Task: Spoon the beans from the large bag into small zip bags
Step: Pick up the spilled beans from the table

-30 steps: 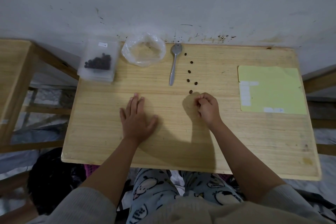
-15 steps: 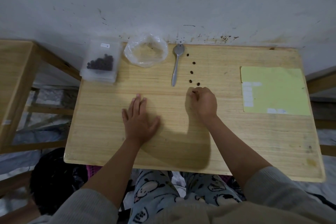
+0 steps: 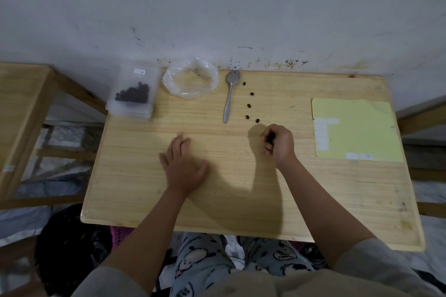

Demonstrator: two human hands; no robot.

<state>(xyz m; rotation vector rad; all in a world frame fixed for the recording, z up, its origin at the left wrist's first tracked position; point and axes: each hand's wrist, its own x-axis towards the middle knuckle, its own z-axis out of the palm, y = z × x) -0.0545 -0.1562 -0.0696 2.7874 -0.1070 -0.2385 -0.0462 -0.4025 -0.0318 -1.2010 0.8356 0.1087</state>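
1. Over the pale wooden worktop, the left hand lies flat, palm down, fingers stretched toward the far side, gripping nothing.
2. The right hand is curled up, fingers tucked in toward the palm, just near of the loose beans. Something dark shows between the fingers, but I cannot tell whether it is a bean or only shadow.
3. Five loose dark beans sit in a curved line on the bare wood, running from the far edge toward the right hand; the nearest two lie side by side just beyond the knuckles.
4. The silver metal spoon lies just left of that line, bowl toward the wall, handle pointing near, and no hand is touching it.
5. Further left, at the far edge, the large clear plastic bag sits with its rim rolled down and its mouth wide open. It looks nearly empty, with only a speck or two inside.
6. At the far left corner, a stack of small clear zip bags overhangs the worktop's edge; the top one holds a dark cluster of beans.
7. Over on the right, well apart from both hands, a pale yellow sheet lies flat, carrying a few white rectangular labels.
8. Both forearms reach in from the near edge, grey sleeves pushed up.
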